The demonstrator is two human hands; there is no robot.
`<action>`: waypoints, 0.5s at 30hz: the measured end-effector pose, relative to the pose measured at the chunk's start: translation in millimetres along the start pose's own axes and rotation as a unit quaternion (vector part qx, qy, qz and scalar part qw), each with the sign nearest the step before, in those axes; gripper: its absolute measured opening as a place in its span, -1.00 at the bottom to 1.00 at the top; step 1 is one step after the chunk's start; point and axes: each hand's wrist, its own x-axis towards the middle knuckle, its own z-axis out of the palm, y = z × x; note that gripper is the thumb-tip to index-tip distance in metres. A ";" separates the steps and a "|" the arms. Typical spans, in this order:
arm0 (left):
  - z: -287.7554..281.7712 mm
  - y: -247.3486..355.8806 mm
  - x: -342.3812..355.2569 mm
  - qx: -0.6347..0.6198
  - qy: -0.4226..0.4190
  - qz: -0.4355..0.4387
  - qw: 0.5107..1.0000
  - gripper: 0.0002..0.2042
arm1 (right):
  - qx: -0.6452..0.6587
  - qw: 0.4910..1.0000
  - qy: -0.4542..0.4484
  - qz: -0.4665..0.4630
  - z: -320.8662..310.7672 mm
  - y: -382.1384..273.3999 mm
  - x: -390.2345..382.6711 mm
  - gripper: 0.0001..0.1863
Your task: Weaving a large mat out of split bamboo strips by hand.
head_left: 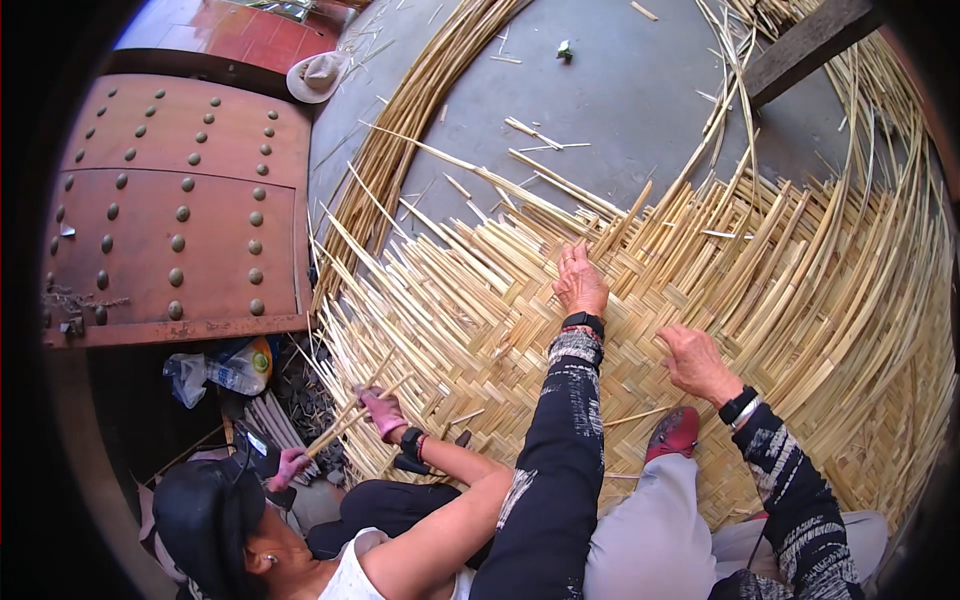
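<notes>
A large woven mat of split reed strips point(630, 375) spreads before me, with loose strip ends fanning out along its far side. My left hand point(580, 283) reaches across to those far ends; its fingers are stretched out and rest on the strips. To the right and nearer, my right hand point(697, 362) is over the weave with its fingers curled in; whatever they may hold is hidden. My foot in a red sock point(673, 434) rests on the mat. At left, a co-worker in a black cap point(205, 515) holds a few reed strips point(340, 428) in pink-gloved hands.
A reddish studded door panel point(150, 240) lies at the left, with a pale hat point(318, 76) beyond it. Long reed bundles point(420, 100) curve over the grey floor point(610, 80). A dark wooden beam point(810, 50) juts in at upper right. Plastic bags point(240, 368) are below the panel.
</notes>
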 end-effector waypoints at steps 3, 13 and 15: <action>-14.0 12.5 -2.9 -0.085 -0.088 -0.026 0.992 -0.42 | 0.057 0.997 0.054 0.019 -0.7 4.2 -43.8 -0.67; 4.1 26.5 -150.6 -0.020 -0.172 0.223 0.959 -0.47 | -0.120 0.983 0.076 0.115 44.7 26.6 -149.6 -0.84; 4.8 26.0 -171.9 -0.014 -0.194 0.243 0.950 -0.48 | -0.146 0.979 0.076 0.119 50.4 18.6 -155.9 -0.85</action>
